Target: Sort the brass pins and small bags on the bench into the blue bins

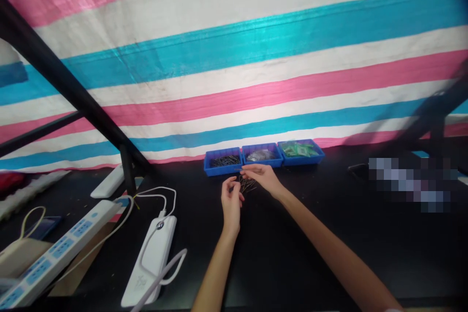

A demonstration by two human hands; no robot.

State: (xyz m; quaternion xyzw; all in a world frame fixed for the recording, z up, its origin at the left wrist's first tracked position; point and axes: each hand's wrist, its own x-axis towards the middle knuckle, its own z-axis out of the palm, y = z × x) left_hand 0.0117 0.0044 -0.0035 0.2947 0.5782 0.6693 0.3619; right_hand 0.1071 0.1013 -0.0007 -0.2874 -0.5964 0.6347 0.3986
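My left hand [231, 200] is curled, palm side turned inward, just left of a small pile of thin screw-like pieces [248, 185] on the black table. Whatever its bent fingers may hold is hidden. Over the far side of the pile, my right hand [265, 179] has its thumb and fingertips pinched together on a thin screw-like piece [237, 170], close in front of the blue bins. The left blue bin [219, 171] contains many dark, thin pieces like those in the pile. Both hands are close together, with their fingertips slightly apart.
Clear plastic bags fill the middle blue bin [268, 163]; green packets lie in the right one [303, 160]. To the left are a white power bank [149, 258] with a cable and a white power strip [69, 248]. A striped sheet [234, 68] hangs behind. Black frame bars [73, 92] slant at left.
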